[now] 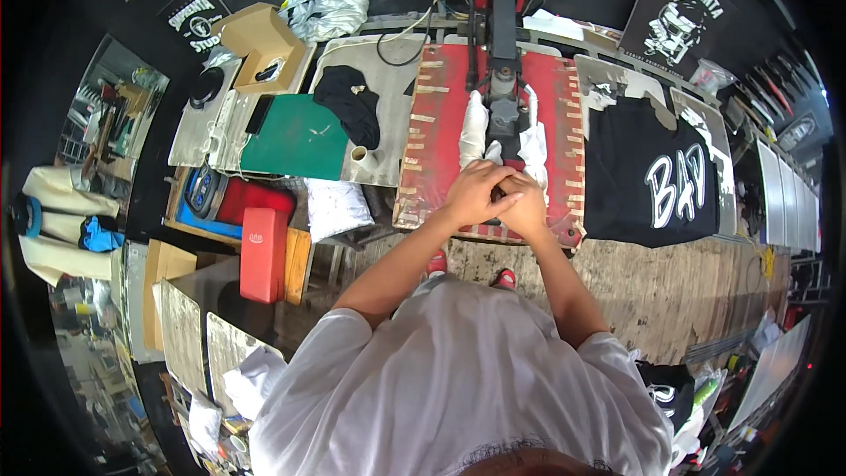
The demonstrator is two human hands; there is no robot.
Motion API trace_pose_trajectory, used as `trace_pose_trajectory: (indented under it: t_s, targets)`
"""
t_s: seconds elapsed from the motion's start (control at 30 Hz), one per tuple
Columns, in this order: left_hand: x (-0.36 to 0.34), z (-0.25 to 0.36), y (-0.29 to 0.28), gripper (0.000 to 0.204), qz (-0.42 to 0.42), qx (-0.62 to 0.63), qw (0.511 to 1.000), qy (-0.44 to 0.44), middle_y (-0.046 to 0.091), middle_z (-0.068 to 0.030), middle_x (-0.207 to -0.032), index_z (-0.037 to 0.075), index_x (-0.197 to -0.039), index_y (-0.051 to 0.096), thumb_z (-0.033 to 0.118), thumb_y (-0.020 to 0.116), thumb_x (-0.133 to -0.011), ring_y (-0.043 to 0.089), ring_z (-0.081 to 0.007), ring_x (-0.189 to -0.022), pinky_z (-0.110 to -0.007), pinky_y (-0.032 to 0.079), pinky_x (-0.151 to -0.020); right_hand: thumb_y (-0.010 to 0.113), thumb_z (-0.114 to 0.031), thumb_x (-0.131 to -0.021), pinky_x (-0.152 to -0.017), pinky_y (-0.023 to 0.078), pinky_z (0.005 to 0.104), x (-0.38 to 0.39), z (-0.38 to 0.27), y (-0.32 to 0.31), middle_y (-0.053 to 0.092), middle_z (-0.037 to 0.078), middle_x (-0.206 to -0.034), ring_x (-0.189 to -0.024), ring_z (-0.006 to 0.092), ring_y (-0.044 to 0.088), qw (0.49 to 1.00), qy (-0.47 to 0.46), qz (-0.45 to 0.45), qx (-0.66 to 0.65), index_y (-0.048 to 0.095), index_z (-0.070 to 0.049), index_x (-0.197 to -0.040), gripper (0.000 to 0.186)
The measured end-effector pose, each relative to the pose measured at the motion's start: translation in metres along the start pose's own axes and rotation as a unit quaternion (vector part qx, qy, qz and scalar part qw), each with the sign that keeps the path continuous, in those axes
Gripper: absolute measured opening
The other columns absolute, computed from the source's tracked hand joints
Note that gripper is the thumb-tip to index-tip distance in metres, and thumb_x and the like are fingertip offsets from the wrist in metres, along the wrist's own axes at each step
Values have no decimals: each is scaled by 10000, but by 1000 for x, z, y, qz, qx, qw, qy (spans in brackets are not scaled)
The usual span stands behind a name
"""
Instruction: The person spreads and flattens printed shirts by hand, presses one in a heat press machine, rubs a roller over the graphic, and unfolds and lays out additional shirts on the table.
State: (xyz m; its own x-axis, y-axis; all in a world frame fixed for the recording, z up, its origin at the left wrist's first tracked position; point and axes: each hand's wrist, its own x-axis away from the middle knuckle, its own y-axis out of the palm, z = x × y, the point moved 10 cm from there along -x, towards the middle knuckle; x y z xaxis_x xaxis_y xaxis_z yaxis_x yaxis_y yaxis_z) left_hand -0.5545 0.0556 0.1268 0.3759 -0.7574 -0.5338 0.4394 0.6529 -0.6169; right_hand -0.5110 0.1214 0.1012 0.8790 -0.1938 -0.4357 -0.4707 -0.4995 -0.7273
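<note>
A red-topped heat press (pixel 427 115) stands in front of me, with a dark central arm (pixel 504 35) and a handle bar (pixel 473 123) wrapped in white cloth on both sides. My left hand (pixel 478 194) and my right hand (pixel 526 207) are clasped together at the front of the handle, over the near part of the press top. My left fingers lie closed over my right hand, thumb across it. My right fingers are closed, and what lies under them is mostly hidden by the hands.
Right: a black printed shirt (pixel 626 176) on a platen. Left: green mat (pixel 291 141) with crumpled black cloth (pixel 348 101) and cup (pixel 361 159), open cardboard box (pixel 269 70), red case (pixel 263 256) below. A worn wooden floor (pixel 670 300) shows below the bench.
</note>
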Motion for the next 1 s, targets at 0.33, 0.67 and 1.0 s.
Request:
trace_pose_trajectory:
  t_s: [0.33,0.67,1.0]
  targets:
    - [-1,2,-4,425,18,-12,1000,-4,643,-125,-874,63,-1059,651,414,724,-831,608,-317,-849,-419,469,-820,685,-188,-727,-775,517,437,3,2,3,701,134,-888,-859,318,658,1000,-10,-6,7,669,-50,-891,215]
    - [-1,-1,0,454,0,-3,1000,-9,655,-149,-931,39,-1122,649,369,731,-821,610,-333,-871,-433,474,-841,688,-159,-707,-755,517,437,1,0,1,697,130,-873,-849,315,655,1000,-24,1,2,658,-44,-874,205]
    - [0,-1,-1,453,6,1,1000,-13,639,-140,-892,39,-1126,651,376,717,-831,598,-329,-843,-435,467,-821,670,-142,-707,-735,519,435,0,-6,-6,693,125,-840,-821,320,653,1000,-21,11,-6,652,-44,-844,170]
